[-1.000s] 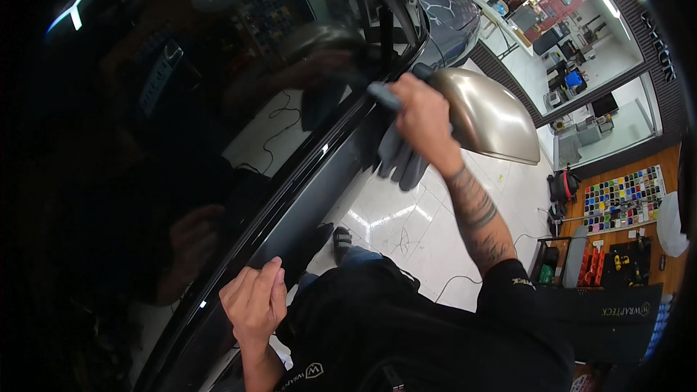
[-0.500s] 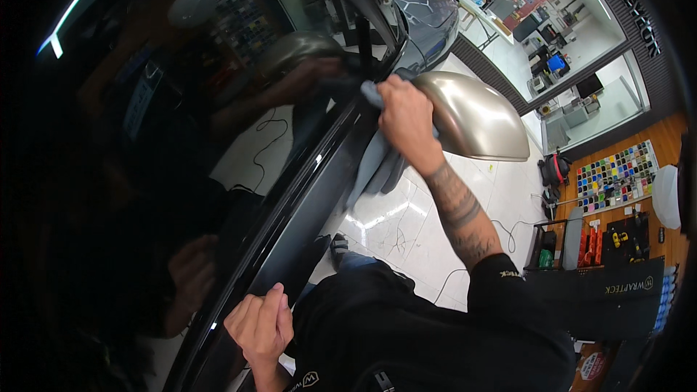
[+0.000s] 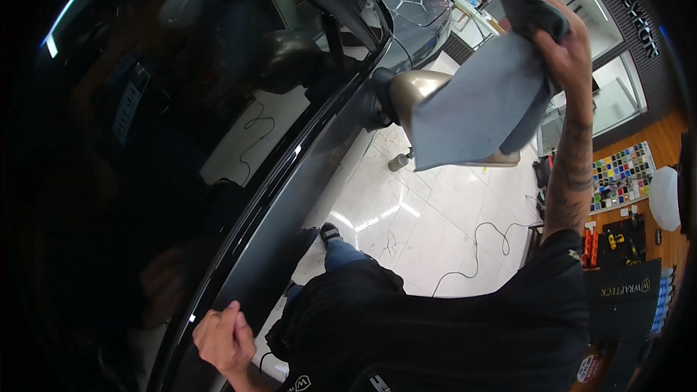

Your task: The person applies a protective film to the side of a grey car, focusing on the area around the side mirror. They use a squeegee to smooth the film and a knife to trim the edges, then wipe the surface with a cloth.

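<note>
My right hand (image 3: 570, 47) is raised at the upper right, closed on a grey cloth (image 3: 472, 105) that hangs down to the left from it. The cloth covers much of the car's gold-bronze side mirror (image 3: 417, 91). My left hand (image 3: 225, 337) is at the lower left with its fingers curled in, beside the dark grey car door (image 3: 279, 239) near the black strip under its window. Nothing shows between those fingers. The dark window glass (image 3: 218, 138) reflects the mirror and the room.
A small grey bottle (image 3: 398, 162) stands on the white tiled floor (image 3: 377, 203) below the mirror. A black cable (image 3: 475, 247) winds across the tiles. On the right wall are a board of colour samples (image 3: 621, 174) and a rack with tools (image 3: 617, 243).
My right hand has lifted the cloth off the door by the mirror and swung it up to the right, where it spreads open. My left hand has shifted slightly down and left.
</note>
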Tool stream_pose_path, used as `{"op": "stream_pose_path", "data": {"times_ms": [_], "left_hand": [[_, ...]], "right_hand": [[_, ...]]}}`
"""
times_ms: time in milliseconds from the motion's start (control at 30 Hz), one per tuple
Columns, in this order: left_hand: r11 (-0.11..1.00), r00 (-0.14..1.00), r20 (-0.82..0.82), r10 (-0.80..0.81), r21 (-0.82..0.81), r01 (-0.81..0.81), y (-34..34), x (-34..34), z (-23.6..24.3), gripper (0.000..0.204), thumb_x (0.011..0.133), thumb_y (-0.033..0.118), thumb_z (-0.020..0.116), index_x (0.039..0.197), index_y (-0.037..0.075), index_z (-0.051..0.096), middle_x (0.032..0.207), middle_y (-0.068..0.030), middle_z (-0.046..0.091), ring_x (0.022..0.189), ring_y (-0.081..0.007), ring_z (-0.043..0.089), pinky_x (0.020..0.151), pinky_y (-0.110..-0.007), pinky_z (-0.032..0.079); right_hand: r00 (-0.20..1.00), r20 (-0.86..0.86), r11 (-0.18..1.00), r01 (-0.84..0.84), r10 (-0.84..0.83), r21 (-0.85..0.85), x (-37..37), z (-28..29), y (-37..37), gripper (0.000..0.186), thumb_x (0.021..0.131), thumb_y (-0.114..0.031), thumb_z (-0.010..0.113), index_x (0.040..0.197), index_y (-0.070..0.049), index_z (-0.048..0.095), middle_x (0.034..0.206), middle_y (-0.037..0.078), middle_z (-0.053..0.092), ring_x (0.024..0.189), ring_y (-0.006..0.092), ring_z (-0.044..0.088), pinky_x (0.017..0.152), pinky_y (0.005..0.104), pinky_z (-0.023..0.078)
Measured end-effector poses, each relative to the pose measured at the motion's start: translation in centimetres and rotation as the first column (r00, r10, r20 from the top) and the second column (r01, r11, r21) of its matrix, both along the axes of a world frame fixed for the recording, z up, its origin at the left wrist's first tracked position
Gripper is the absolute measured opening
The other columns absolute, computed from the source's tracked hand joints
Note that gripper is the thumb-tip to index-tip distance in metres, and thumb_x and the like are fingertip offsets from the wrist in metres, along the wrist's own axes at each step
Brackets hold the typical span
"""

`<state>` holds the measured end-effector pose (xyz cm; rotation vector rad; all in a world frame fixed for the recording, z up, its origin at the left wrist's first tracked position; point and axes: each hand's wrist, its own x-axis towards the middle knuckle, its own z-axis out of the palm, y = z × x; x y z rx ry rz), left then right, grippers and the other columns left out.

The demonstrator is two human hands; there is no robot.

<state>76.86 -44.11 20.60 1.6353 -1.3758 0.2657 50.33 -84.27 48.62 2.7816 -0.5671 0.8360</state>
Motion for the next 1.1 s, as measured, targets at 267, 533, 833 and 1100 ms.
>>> {"op": "stream_pose_path", "data": {"times_ms": [267, 533, 833, 1100], "left_hand": [[0.836, 0.827, 0.219, 0.517, 0.076, -0.543, 5.4, -5.1, 4.8, 0.014, 0.082, 0.000, 0.062, 0.093, -0.005, 0.069, 0.082, -0.0141, 0.070, 0.073, -0.0315, 0.065, 0.072, -0.038, 0.049], [0.783, 0.763, 0.251, 0.595, 0.031, -0.621, 4.6, -6.4, 6.0, 0.013, 0.084, -0.003, 0.053, 0.089, -0.011, 0.063, 0.077, -0.0198, 0.063, 0.062, -0.0310, 0.055, 0.058, -0.036, 0.043], [0.709, 0.666, 0.387, 0.638, 0.041, -0.704, 4.0, -5.5, 3.1, 0.015, 0.084, -0.001, 0.054, 0.090, -0.011, 0.064, 0.078, -0.0204, 0.064, 0.065, -0.0364, 0.058, 0.076, -0.044, 0.049], [0.643, 0.641, 0.344, 0.686, 0.126, -0.756, 7.0, -3.9, 1.1, 0.015, 0.089, 0.001, 0.057, 0.095, -0.006, 0.068, 0.091, -0.0150, 0.071, 0.090, -0.0343, 0.066, 0.093, -0.043, 0.048]], "right_hand": [[0.790, -0.365, 0.867, -0.481, 0.492, 0.129, 3.5, -6.1, -8.6, 0.056, 0.059, 0.017, 0.048, 0.102, -0.012, 0.069, 0.112, 0.008, 0.059, 0.096, 0.0302, 0.055, 0.083, 0.0371, 0.049], [0.708, -0.326, 0.779, -0.584, 0.626, 0.227, 4.5, -9.1, -13.1, 0.049, 0.061, 0.014, 0.060, 0.099, -0.014, 0.069, 0.107, 0.006, 0.058, 0.096, 0.0269, 0.053, 0.078, 0.0353, 0.051], [0.660, -0.294, 0.721, -0.604, 0.691, 0.339, 6.9, -11.9, -14.8, 0.058, 0.054, 0.019, 0.056, 0.104, -0.010, 0.067, 0.101, 0.011, 0.057, 0.090, 0.0319, 0.053, 0.074, 0.0392, 0.048], [0.620, -0.378, 0.726, -0.592, 0.687, 0.350, 10.0, -10.7, -11.2, 0.043, 0.063, 0.011, 0.059, 0.102, -0.004, 0.067, 0.087, 0.012, 0.052, 0.083, 0.0301, 0.057, 0.069, 0.0391, 0.051]]}}
